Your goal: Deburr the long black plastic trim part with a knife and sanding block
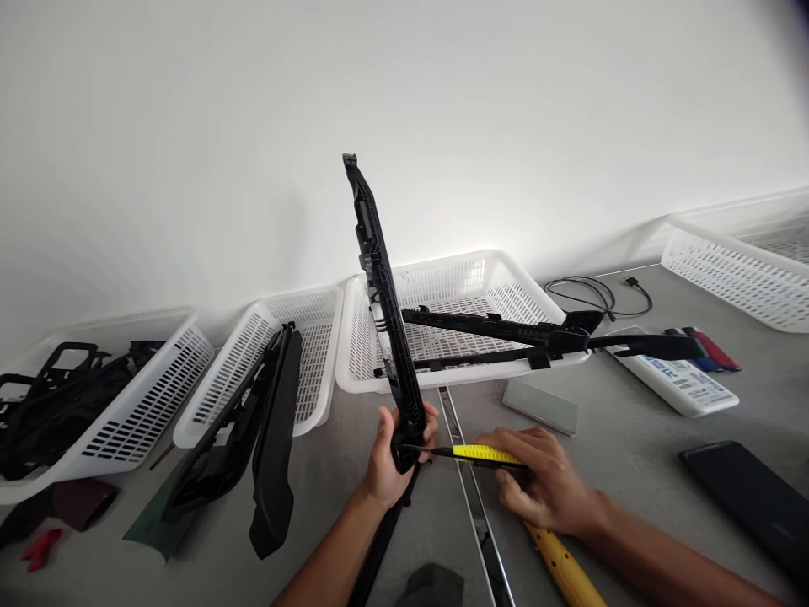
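My left hand (393, 459) is closed round the lower end of a long black plastic trim part (379, 278), which stands nearly upright over the grey table. My right hand (543, 489) is closed on a yellow utility knife (484, 455). The knife's thin blade points left and touches the bottom of the black part, just by my left fingers. A yellow handle-like piece (565, 573) lies under my right wrist.
Several white mesh baskets line the wall: the centre basket (506, 278) carries long black parts (506, 333) across its rim, the left baskets (303, 337) hold more. A grey block (540, 406), a phone (752, 497), a cable (597, 295) and a metal strip (474, 497) lie on the table.
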Available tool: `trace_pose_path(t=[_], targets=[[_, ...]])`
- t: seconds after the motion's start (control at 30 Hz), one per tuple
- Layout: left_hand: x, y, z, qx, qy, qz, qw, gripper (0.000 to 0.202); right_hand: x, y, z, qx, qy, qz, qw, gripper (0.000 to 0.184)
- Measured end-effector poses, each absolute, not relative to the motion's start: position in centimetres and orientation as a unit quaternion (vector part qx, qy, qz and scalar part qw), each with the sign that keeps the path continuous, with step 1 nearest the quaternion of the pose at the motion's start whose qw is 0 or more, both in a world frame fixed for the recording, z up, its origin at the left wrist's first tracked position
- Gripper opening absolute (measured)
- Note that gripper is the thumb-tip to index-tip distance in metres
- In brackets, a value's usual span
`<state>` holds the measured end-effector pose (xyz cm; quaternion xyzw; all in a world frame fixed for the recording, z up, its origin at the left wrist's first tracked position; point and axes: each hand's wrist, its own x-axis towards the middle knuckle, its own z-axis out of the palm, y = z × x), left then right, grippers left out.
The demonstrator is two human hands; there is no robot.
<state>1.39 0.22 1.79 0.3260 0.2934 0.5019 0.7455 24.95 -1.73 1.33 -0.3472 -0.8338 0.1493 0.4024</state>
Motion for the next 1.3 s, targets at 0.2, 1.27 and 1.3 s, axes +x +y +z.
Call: trace_pose_path(t=[0.2,1.27,1.3], targets=[[1.4,0.2,2.0,0.341,0.32,0.49,0.736,0.051,24.7,-1.8,1.2,-0.302,-0.848,0.149,0.41,0.037],[1.1,0.6,2.7,0.241,0.215,0.49,0.81,0.046,25.4,-1.3,1.6,-0.397,-0.766,0.151,0.482,0.021],[1.1,0.6,2.6,0.245,0.21,0.486,0.813,0.046,25.4,-1.3,1.6,-0.397,-0.767,0.154,0.481,0.021]])
